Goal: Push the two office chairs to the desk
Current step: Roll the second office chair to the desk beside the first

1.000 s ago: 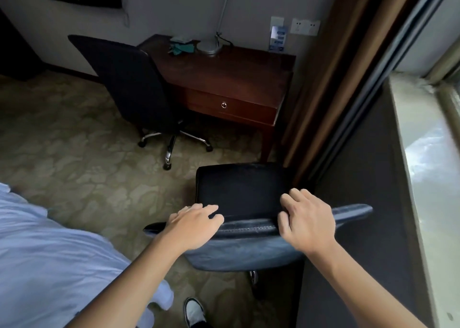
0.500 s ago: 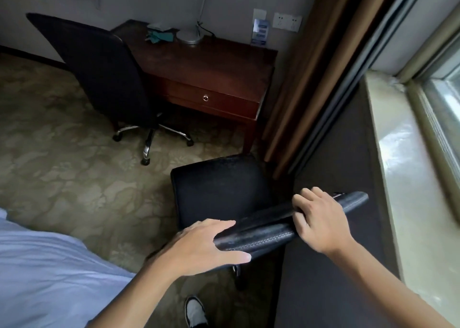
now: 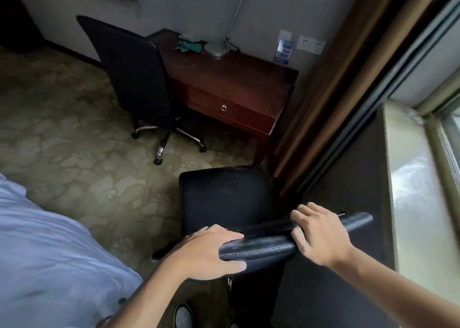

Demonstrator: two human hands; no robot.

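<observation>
A dark wooden desk with one drawer stands against the far wall. One black office chair stands at its left front corner, back towards me, on a chrome wheeled base. The second black chair is right below me, its seat pointing at the desk. My left hand grips the left end of its backrest top, and my right hand grips the right part. The backrest is turned at a slant, right end farther from me.
A bed with a pale blue sheet fills the lower left. Brown curtains and a dark window ledge wall close off the right. Patterned carpet lies between bed and desk. A lamp base and a green item sit on the desk.
The near chair has swivelled, its backrest now slanting with the right end farther away. My hands stayed on the backrest, the left one sliding round its end.
</observation>
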